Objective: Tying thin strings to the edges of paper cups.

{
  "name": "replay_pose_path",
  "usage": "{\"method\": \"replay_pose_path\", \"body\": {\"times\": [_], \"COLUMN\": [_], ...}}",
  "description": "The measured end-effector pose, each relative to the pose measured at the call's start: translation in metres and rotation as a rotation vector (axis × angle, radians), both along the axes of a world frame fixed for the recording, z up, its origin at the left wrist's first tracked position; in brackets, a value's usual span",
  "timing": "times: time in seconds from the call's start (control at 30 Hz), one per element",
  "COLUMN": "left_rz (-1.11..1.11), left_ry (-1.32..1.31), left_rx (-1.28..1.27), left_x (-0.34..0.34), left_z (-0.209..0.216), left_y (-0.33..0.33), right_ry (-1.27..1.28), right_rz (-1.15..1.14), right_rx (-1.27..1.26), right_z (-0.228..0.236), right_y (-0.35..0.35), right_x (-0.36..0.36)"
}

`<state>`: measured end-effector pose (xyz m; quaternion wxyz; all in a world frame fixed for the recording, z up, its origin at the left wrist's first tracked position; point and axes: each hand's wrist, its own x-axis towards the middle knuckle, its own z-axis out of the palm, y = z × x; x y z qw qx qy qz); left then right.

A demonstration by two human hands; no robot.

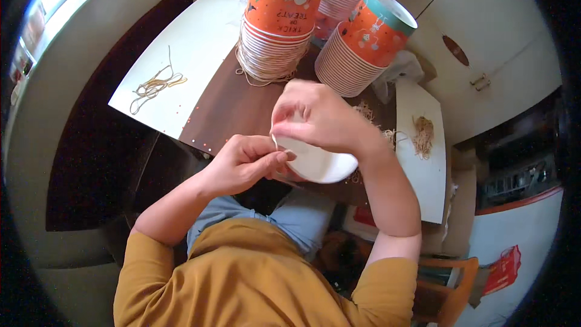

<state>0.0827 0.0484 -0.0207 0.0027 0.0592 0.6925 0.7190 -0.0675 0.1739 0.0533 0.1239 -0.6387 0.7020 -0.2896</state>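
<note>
A paper bucket (324, 165) is tilted in front of me, its white inside showing. My left hand (249, 160) is closed on the bucket's near-left rim, with thumb and fingers pinched there. Just above, my right hand (318, 115) is closed in a pinch on a thin pale cord (275, 141). The short visible length of cord runs from the right fingertips down to the left fingers at the rim. How it is fixed to the bucket is hidden by my fingers.
Behind my hands stands a tall stack of orange-and-teal paper buckets (281, 15) with cords around its lower part. A second stack (366, 42) leans to its right. Loose cords (158, 85) lie on the left white tabletop; a tan bundle (423, 136) lies at right. A wooden chair (451, 287) stands lower right.
</note>
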Motion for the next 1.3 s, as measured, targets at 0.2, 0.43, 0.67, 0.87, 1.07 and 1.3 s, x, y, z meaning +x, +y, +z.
{"method": "replay_pose_path", "body": {"times": [0.2,0.43,0.67,0.87,1.07,1.3], "left_rz": [0.083,0.151,0.464,0.606,0.527,0.401], "left_ry": [-0.031,-0.003,0.438,0.847,0.136,0.021], "left_rx": [0.042,0.041,-0.600,-0.939,0.106,0.429], "left_x": [-0.001,0.002,0.020,0.027,0.003,-0.007], "left_z": [0.001,0.004,-0.002,-0.010,-0.033,-0.055], "left_y": [-0.009,-0.002,0.009,0.015,0.022,0.016], "right_ry": [0.288,0.389,-0.074,0.015,0.364,0.472], "right_rz": [-0.244,-0.254,-0.513,-0.693,-0.739,-0.827], "right_rx": [-0.441,-0.329,-0.272,-0.481,-0.489,-0.435], "right_z": [-0.006,-0.030,-0.042,-0.066,-0.079,-0.122], "right_y": [0.042,0.041,0.052,0.054,0.035,0.027], "right_x": [0.040,0.057,0.110,0.142,0.113,0.089]}}
